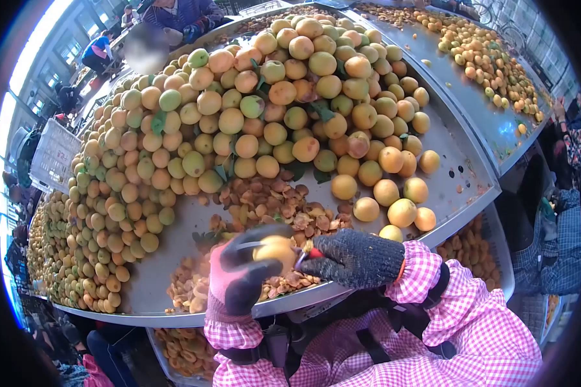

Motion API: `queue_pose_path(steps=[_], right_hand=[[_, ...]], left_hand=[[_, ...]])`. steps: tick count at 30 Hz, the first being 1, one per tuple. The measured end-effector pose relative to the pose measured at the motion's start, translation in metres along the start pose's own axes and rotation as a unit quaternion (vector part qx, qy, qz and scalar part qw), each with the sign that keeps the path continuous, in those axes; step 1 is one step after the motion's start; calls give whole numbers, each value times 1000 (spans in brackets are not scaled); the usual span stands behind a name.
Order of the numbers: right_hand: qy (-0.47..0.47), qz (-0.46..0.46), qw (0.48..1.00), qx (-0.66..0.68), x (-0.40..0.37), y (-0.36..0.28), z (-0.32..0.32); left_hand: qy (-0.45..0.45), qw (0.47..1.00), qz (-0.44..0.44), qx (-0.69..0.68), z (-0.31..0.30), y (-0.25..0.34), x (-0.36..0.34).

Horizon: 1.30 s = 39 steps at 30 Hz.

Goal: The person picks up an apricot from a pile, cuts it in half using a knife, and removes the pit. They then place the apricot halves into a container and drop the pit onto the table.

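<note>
1. L hand (239, 274), in a pink-and-black glove, is curled snug round one apricot (274, 251). It is blurred, held just over the near table edge.
2. R hand (355, 258), in a dark knit glove, has fingers closed narrow on a red-tipped tool (312, 253) that touches the apricot. Can't tell if there's a blade.
3. Apricot: round, smooth, yellow-orange. Sleeves (471, 322): pink-white check cloth.
4. Metal table (455, 171): grey, dull sheen, curved rim.
5. Fruit heap (239, 116): high mound of yellow, orange and some green fruit w/ a few leaves, well behind the hands.
6. Brown pits pile (271, 200) lies between heap and hands.
7. Tray (181, 351) of cut halves sits under the rim.
8. Another person's blue-check sleeve (561, 245) at right, apart.
</note>
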State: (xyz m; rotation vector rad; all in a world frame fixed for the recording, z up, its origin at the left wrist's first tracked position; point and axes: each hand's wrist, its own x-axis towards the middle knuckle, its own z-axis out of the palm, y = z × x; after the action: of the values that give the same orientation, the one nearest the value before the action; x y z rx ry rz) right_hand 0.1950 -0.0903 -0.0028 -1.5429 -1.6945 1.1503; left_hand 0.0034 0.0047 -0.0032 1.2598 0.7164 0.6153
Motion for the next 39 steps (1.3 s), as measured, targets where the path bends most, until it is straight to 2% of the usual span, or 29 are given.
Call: queue_pose_path(steps=[2,3,4,5,6,9,10,13,16,18,20,21,22,24,26,27,29,30,32,34,37,39], right_hand=[[88,-27,996,-5,2,9,10],[98,-8,995,-29,0,7,13],[108,11,993,-52,-1,5,14],[116,30,990,-76,-1,3,14],[106,17,993,-47,-2,5,13],[24,19,995,-90,-6,9,0],[9,16,998,-60,-5,14,1],[28,5,994,-101,2,16,7],[125,-48,983,-122,16,8,25],[183,-24,976,-117,24,8,38],[234,-28,960,-149,20,8,43],[261,-29,951,-165,19,8,44],[295,-69,937,-175,18,6,43],[283,-100,930,-211,17,6,47],[277,-121,923,-238,15,1,56],[138,-41,973,-181,8,-19,34],[149,-61,970,-180,10,-5,40],[134,-88,972,-171,11,-3,36],[99,-143,973,-154,13,0,23],[77,-121,976,-165,12,1,20],[64,-118,981,-137,11,4,19],[56,-119,984,-118,12,4,17]], left_hand=[[59,997,15,-46,6,-5,3],[68,997,-24,-38,10,-4,2],[77,995,-17,68,15,1,-1],[91,996,-24,9,18,0,-4],[106,993,-29,-51,21,-1,-7],[109,985,45,128,17,5,-8],[116,988,32,101,15,6,-7],[131,991,-7,15,17,3,-5],[110,991,72,-15,6,-20,4],[105,989,83,-64,5,-25,7],[77,984,58,-152,2,-22,8],[78,986,59,-136,5,-16,6],[77,988,63,-122,12,-8,4],[61,991,76,-96,11,-8,4],[122,991,61,5,14,-11,3],[138,990,-10,40,18,-1,-2],[209,968,1,141,18,-7,1],[197,972,-21,127,18,-6,-1],[175,978,-6,116,19,-6,-3],[159,983,-5,91,19,-8,-4],[141,986,-55,67,18,-1,-9],[133,988,-28,77,18,-3,-11]])
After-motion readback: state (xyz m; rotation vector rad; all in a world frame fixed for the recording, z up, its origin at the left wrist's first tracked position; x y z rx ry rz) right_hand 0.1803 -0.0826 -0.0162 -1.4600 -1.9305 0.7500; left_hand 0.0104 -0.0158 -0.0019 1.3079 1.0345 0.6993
